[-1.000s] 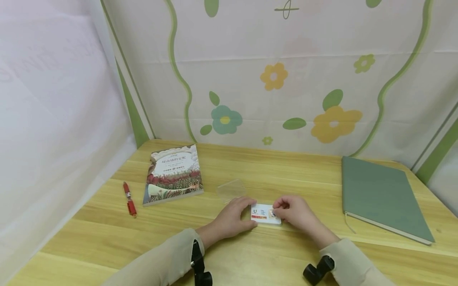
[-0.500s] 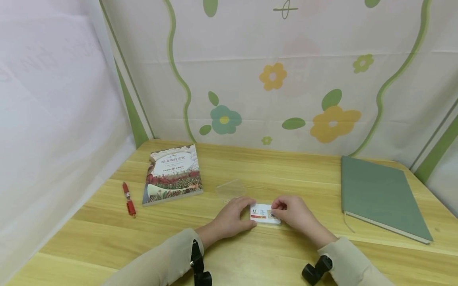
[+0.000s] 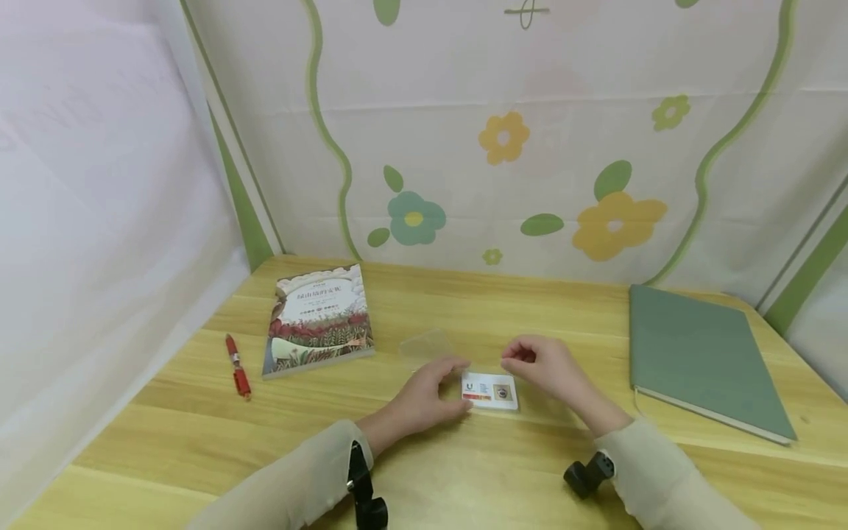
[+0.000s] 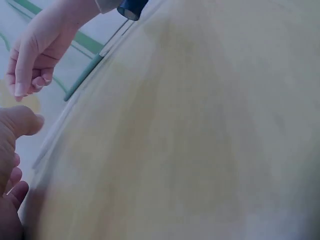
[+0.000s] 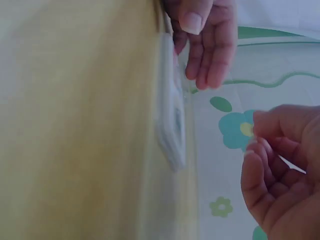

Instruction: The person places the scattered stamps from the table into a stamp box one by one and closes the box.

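Observation:
A white printed card (image 3: pixel 478 388), with a "U" logo, a red-orange strip and a small square picture (image 3: pixel 503 393), lies on the table. From the side, in the right wrist view, it looks like a thick, flat white block (image 5: pixel 172 105). My left hand (image 3: pixel 424 397) is at its left end, index finger by the far corner and thumb by the near one; its fingers (image 5: pixel 217 55) look relaxed and grip nothing. Beyond the card's right end, my right hand (image 3: pixel 546 368) hovers with loosely curled fingers, thumb and index tips close together. Nothing is visible between them.
Behind my left hand lies a clear plastic piece (image 3: pixel 427 346). A picture-covered book (image 3: pixel 321 320) and a red pen (image 3: pixel 238 368) lie to the left on the wooden table (image 3: pixel 457 478). A green notebook (image 3: pixel 705 361) lies at the right. Printed cloth hangs behind and beside.
My right hand has come up off the card's right end and moved away from me, uncovering the square picture. My left hand stays at the card's left end, its fingers barely shifted.

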The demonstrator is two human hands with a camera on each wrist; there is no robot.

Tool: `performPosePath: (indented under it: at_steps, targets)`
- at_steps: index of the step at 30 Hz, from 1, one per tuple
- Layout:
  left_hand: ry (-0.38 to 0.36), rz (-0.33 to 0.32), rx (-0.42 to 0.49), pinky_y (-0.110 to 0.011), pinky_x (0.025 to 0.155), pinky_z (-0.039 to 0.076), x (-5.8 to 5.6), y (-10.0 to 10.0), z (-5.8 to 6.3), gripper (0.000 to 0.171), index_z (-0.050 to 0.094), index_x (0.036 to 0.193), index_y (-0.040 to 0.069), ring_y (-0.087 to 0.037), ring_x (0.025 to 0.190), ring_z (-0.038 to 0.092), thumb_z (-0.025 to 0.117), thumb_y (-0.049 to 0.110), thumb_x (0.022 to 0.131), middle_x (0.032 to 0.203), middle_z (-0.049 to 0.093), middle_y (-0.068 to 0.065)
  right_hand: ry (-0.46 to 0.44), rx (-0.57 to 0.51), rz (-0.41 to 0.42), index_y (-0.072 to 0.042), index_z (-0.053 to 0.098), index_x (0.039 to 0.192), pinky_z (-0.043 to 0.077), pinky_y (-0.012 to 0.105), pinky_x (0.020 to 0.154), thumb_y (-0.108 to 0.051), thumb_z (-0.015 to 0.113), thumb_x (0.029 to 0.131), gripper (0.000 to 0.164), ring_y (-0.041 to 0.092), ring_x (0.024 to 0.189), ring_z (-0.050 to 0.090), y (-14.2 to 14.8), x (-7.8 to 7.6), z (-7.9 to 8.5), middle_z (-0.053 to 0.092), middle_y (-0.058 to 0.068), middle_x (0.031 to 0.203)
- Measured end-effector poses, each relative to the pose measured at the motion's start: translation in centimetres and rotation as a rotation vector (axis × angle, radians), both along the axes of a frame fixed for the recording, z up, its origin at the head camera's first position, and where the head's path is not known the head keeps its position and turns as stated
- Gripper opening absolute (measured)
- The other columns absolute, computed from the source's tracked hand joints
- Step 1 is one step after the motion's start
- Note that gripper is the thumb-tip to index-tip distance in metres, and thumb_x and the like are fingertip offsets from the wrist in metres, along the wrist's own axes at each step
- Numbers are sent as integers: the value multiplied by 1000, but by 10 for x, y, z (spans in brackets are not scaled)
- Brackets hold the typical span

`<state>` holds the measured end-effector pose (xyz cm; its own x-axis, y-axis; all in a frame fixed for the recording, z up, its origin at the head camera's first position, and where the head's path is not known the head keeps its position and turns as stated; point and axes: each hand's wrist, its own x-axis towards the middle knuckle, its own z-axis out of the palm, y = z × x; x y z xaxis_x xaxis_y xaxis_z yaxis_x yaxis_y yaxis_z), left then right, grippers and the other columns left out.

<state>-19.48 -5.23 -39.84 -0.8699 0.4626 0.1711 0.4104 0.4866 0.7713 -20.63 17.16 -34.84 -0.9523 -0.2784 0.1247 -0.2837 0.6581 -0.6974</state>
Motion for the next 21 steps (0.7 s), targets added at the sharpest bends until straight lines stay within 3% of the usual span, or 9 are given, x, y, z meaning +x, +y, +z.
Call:
performPosePath:
  at_steps: [6,11,16,21]
  targets:
    - [-15,26,61,-42,94,44,-4,-11,19,59,47,134,11,-29,115,50,71,19,80,134,50,-7,11,-10,144,-7,67,90,48,23,61,-17,67,85,11,15,72,53,2,-21,17,62,1,80]
    - [-11,113,37,-45,90,46,-12,-30,35,60,44,136,12,-35,114,49,69,17,81,137,45,-9,32,43,295,-6,63,108,53,29,73,-19,68,84,28,16,83,60,-6,-45,26,65,8,96]
    - [2,170,-23,-48,94,44,-25,-47,41,63,43,137,8,-36,121,45,70,15,81,140,42,-13,-47,79,405,-7,57,123,51,37,88,-15,66,85,40,24,102,61,-20,-64,28,58,17,120]
    - [-61,192,-91,-51,97,41,-35,-56,45,68,38,141,7,-34,125,41,70,19,82,142,39,-14,-81,167,467,-1,57,122,50,38,88,-11,67,83,41,27,103,60,-39,-77,25,58,19,120]
